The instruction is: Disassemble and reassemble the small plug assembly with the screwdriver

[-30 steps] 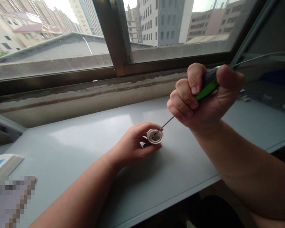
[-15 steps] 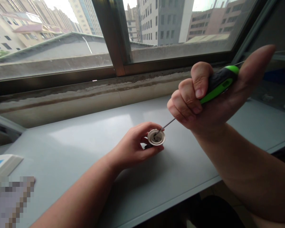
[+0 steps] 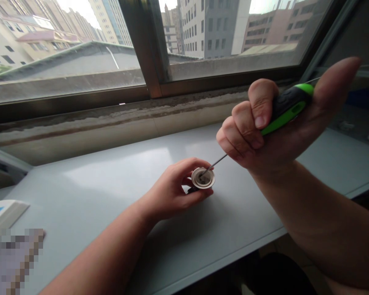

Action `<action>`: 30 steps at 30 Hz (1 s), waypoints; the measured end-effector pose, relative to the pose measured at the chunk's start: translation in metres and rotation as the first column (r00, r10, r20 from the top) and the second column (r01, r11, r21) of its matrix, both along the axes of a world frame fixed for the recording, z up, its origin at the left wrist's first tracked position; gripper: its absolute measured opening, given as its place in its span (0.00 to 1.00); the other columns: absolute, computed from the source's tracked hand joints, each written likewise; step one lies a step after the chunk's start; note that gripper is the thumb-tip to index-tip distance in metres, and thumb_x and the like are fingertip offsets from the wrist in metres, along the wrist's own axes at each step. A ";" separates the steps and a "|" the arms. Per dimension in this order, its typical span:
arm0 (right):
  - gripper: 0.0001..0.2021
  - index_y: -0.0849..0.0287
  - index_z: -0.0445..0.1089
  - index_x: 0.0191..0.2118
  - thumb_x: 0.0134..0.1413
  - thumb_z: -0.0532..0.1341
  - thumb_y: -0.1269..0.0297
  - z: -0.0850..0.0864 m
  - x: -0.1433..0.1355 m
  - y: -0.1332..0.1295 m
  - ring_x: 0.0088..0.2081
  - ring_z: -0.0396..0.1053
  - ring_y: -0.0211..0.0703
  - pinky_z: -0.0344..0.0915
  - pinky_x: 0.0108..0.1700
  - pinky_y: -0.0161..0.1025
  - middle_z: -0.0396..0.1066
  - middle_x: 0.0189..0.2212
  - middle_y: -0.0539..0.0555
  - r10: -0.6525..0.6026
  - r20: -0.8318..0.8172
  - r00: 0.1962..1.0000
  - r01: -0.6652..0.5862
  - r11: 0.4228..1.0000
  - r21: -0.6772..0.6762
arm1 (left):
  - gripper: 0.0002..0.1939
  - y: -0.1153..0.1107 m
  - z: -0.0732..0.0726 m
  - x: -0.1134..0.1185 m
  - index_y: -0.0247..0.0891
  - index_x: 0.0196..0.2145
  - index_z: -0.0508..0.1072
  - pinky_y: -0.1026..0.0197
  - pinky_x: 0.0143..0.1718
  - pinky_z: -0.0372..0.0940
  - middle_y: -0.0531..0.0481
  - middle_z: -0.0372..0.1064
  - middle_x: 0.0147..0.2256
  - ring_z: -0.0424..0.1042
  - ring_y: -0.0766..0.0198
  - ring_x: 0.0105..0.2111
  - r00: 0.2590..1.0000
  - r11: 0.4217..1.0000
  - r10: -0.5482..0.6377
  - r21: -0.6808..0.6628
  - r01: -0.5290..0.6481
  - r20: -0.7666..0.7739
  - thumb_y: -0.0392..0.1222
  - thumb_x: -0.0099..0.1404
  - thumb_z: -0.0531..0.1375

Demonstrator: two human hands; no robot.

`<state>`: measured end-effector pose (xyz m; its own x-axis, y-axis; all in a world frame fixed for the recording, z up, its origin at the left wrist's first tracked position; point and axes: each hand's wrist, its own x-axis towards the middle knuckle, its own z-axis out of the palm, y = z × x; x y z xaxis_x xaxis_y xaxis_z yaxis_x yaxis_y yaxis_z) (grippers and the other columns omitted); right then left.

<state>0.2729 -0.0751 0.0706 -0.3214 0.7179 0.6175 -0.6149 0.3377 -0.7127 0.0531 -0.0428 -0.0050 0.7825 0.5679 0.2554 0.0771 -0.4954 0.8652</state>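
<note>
My left hand (image 3: 178,184) is wrapped round a small white round socket (image 3: 211,183), its open end facing up toward the camera. A small black part shows beneath the socket, between finger and thumb. My right hand (image 3: 264,127) grips a screwdriver by its green and black handle (image 3: 287,107), with the thumb stretched out beyond it. The thin metal shaft (image 3: 217,161) slants down to the left, and its tip is inside the socket.
The pale table (image 3: 95,213) lies below a window frame (image 3: 153,78) and a rough sill. At the left edge sit a white device (image 3: 10,215) with a blue screen and a pixelated flat object (image 3: 15,262).
The screwdriver handle and my right hand have shifted slightly to the right. My left hand and the socket are almost unmoved, with the shaft tip still inside.
</note>
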 end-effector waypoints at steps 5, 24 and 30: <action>0.29 0.57 0.64 0.23 0.68 0.55 0.40 0.001 0.000 -0.001 0.16 0.58 0.37 0.61 0.21 0.36 0.59 0.15 0.46 0.022 0.000 1.000 -0.022 1.000 0.014 | 0.18 0.001 -0.001 0.000 0.39 0.52 0.72 0.60 0.40 0.74 0.46 0.71 0.44 0.72 0.62 0.40 1.000 1.000 -0.004 0.012 0.004 0.005 0.39 0.66 0.68; 0.25 0.58 0.68 0.26 0.69 0.56 0.44 0.000 0.001 -0.001 0.17 0.58 0.36 0.61 0.23 0.36 0.61 0.17 0.46 0.037 0.033 0.999 -0.039 0.998 0.058 | 0.17 0.002 0.001 -0.001 0.39 0.52 0.72 0.60 0.39 0.74 0.47 0.71 0.43 0.72 0.62 0.39 1.000 1.000 -0.001 0.030 0.002 -0.023 0.39 0.67 0.68; 0.24 0.58 0.67 0.26 0.68 0.58 0.45 -0.002 0.000 -0.001 0.17 0.58 0.35 0.61 0.23 0.36 0.60 0.17 0.45 0.036 0.035 0.999 -0.038 0.997 0.066 | 0.16 0.002 0.001 0.000 0.39 0.51 0.73 0.60 0.40 0.74 0.47 0.71 0.43 0.72 0.63 0.39 1.000 0.998 0.006 0.059 -0.005 -0.021 0.38 0.66 0.68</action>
